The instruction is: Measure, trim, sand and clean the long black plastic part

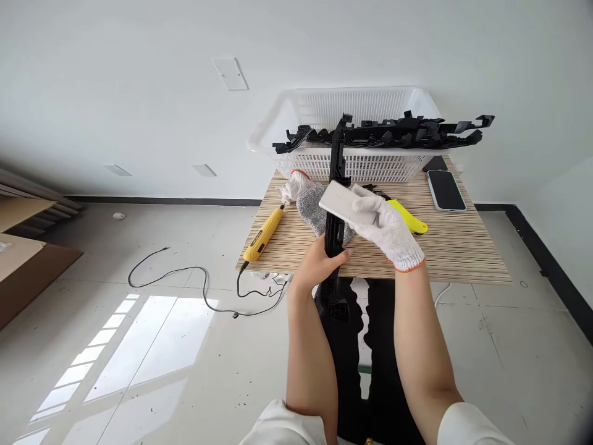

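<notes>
My bare left hand is wrapped round a long black plastic trim part, which runs from near my lap up past the table edge to the basket. My right hand, in a white knitted glove with an orange cuff, grips a flat white rectangular block. This block lies across the black part, hiding a stretch of it; I cannot tell whether the two touch. Beneath them a grey cloth rests on the table. A yellow-handled tool sits partly hidden behind my right hand.
A white plastic basket at the back of the wooden table carries several black plastic parts. Left lies a yellow corded power tool near a crumpled white glove. A phone lies right. A black cable crosses the floor.
</notes>
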Motion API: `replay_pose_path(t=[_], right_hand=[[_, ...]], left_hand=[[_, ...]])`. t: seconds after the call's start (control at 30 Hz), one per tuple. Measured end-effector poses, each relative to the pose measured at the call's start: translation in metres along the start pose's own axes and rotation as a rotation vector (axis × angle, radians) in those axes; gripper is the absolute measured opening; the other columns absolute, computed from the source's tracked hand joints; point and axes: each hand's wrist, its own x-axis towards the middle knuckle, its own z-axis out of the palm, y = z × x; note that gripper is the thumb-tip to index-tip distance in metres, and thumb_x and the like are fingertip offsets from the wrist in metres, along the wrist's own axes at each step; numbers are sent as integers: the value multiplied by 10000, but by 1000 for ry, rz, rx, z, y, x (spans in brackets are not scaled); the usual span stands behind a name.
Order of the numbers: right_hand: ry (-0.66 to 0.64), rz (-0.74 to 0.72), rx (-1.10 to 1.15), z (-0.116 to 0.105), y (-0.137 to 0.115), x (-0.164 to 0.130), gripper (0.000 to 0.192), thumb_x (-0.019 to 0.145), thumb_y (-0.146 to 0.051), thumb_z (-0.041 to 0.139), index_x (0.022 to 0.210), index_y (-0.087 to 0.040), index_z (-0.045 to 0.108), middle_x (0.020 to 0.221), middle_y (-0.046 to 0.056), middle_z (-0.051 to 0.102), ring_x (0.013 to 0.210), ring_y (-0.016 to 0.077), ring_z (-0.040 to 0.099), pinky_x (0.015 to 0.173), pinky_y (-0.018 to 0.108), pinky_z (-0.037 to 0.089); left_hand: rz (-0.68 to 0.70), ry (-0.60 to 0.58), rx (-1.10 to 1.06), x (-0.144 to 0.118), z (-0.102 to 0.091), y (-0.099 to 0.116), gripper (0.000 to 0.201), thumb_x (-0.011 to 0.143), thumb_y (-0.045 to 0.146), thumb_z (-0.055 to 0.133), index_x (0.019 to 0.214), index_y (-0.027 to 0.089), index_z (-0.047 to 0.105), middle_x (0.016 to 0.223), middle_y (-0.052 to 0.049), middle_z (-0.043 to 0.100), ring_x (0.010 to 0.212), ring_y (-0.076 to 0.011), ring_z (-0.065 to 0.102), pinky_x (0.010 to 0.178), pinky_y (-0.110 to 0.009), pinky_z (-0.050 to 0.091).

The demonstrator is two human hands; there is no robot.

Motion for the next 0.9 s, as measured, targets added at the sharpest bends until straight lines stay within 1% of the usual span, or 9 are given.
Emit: replay_pose_path(t=[0.1, 0.23, 0.37, 0.47, 0.57, 0.7, 0.8, 0.83, 0.9], right_hand=[[-25, -87, -92, -7, 1, -3, 303, 774, -190, 752, 1053, -271, 667, 1499, 10, 487, 1381, 247, 492, 1117, 445, 472], [-139, -77, -201, -12, 3, -3, 308, 773, -172, 744, 1060, -262, 678, 1473, 17, 531, 1392, 244, 484, 1141, 450, 445], [-61, -68, -199, -11, 3, -1, 358, 777, -155, 719, 1116, -259, 670, 1474, 22, 535, 1386, 229, 492, 1150, 428, 436], [-148, -46, -239, -10, 3, -1, 367, 774, -153, 719, 1122, -261, 676, 1471, 17, 542, 1382, 224, 497, 1153, 424, 433], [-90, -91, -242, -10, 2, -2, 379, 785, -153, 706, 1146, -261, 663, 1481, 19, 528, 1390, 213, 487, 1158, 420, 426], [-184, -35, -261, -9, 1, -1, 385, 775, -160, 720, 1145, -254, 671, 1459, 19, 556, 1365, 214, 515, 1153, 405, 434], [-43, -47, -229, -9, -1, -1, 459, 768, -146, 711, 1212, -245, 651, 1443, 32, 573, 1364, 211, 516, 1164, 397, 423], [-51, -40, -229, -9, -1, 0, 461, 758, -138, 713, 1204, -243, 659, 1449, 30, 568, 1370, 215, 511, 1165, 398, 422], [-141, -6, -223, -8, -1, 0, 442, 740, -127, 722, 1162, -251, 687, 1456, 17, 564, 1372, 229, 509, 1160, 408, 432]], left_hand=[[2, 2, -6, 0, 0, 0, 269, 837, 427, 688, 883, 195, 559, 844, -15, 632, 821, -206, 588, 727, -319, 436], [15, 15, -10, 0, 0, 1, 261, 826, 411, 694, 899, 195, 566, 890, -26, 658, 875, -225, 610, 766, -331, 448], [-5, 4, 15, -1, 0, 2, 277, 830, 441, 686, 880, 200, 560, 871, -24, 659, 850, -227, 616, 742, -332, 450], [-4, 8, 2, -1, 0, 3, 272, 826, 427, 695, 907, 199, 572, 907, -29, 670, 887, -233, 622, 763, -333, 456], [-13, 1, 7, 0, 0, 2, 280, 828, 438, 695, 884, 198, 562, 874, -27, 666, 857, -229, 622, 743, -329, 454], [-7, 11, 0, 0, 0, 2, 267, 825, 414, 699, 925, 196, 582, 927, -32, 682, 906, -236, 628, 769, -330, 462], [-10, 5, 22, 0, 0, 1, 269, 827, 430, 693, 898, 197, 577, 882, -24, 670, 859, -228, 623, 739, -325, 460], [-8, 5, 20, 0, 0, 1, 268, 826, 429, 693, 890, 197, 574, 874, -22, 669, 853, -226, 623, 740, -325, 461], [-3, 5, -1, -1, 0, 2, 262, 824, 416, 696, 894, 197, 572, 888, -25, 675, 873, -228, 626, 759, -326, 464]])
